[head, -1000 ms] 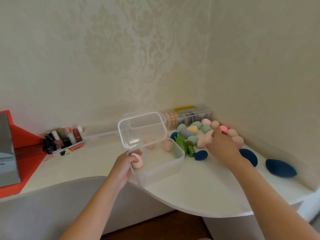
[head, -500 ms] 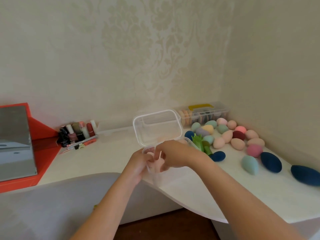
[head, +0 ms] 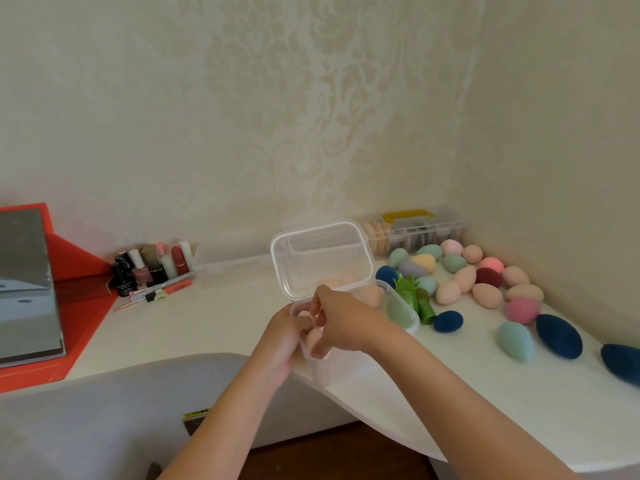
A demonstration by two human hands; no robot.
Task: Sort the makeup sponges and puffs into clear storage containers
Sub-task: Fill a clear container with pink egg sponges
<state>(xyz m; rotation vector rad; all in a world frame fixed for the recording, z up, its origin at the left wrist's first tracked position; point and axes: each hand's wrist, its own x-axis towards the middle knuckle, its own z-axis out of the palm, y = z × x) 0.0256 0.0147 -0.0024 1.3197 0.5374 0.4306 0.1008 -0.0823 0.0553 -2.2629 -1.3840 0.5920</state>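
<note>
A clear container [head: 349, 363] stands at the table's front edge with its hinged lid [head: 322, 259] raised. Peach sponges show blurred through the lid. My left hand [head: 282, 337] grips the container's near left corner. Touching it, my right hand [head: 344, 325] curls its fingers round a pink sponge [head: 313, 339] over that corner. To the right lie several loose sponges, among them a peach one [head: 448, 292], a teal one [head: 514, 340], a small blue one [head: 447, 321] and a big dark blue one [head: 558, 336]. The container's inside is mostly hidden by my hands.
A clear case with a yellow handle [head: 410, 216] holds puffs by the wall. A green holder [head: 417, 301] stands by the container. Nail polish bottles [head: 149, 268] stand at the back left, next to a red box with a mirror [head: 27, 289]. A grey chair back [head: 104, 410] is below.
My right hand has come from the sponge pile on the right to the container's near corner and met my left hand. The view has turned right.
</note>
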